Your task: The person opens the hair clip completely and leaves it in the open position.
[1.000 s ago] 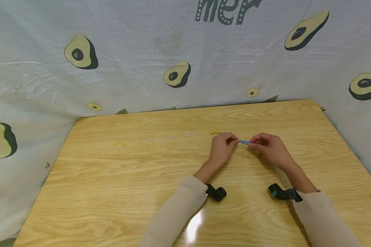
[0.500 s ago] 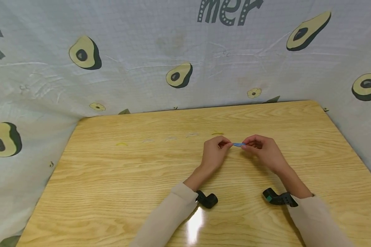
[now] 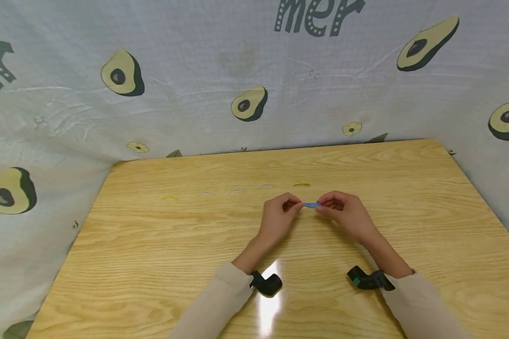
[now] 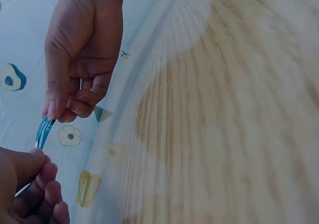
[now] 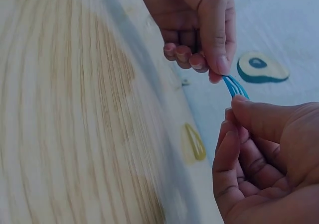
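Between both hands, slightly above the table, is a blue snap hair clip (image 3: 311, 205), held level by its two ends. My left hand (image 3: 278, 213) pinches one end between thumb and fingertip. The other end is pinched by my right hand (image 3: 343, 214). In the right wrist view the clip (image 5: 235, 86) shows slots along its middle, and the fingertips cover both ends. Behind the hands a yellow hair clip (image 3: 301, 184) lies on the table. White clips (image 3: 236, 191) and another yellow clip (image 3: 169, 198) continue the row to the left.
The wooden table (image 3: 152, 263) reaches back to a pale cloth (image 3: 186, 103) printed with avocados, which hangs behind and at the sides. A bright glare spot (image 3: 269, 301) lies on the tabletop near the front. Each wrist wears a black camera (image 3: 269, 285).
Both hands have moved left and toward the front with the blue hair clip between them. The yellow clip behind them has come fully into sight. The head view has shifted slightly.
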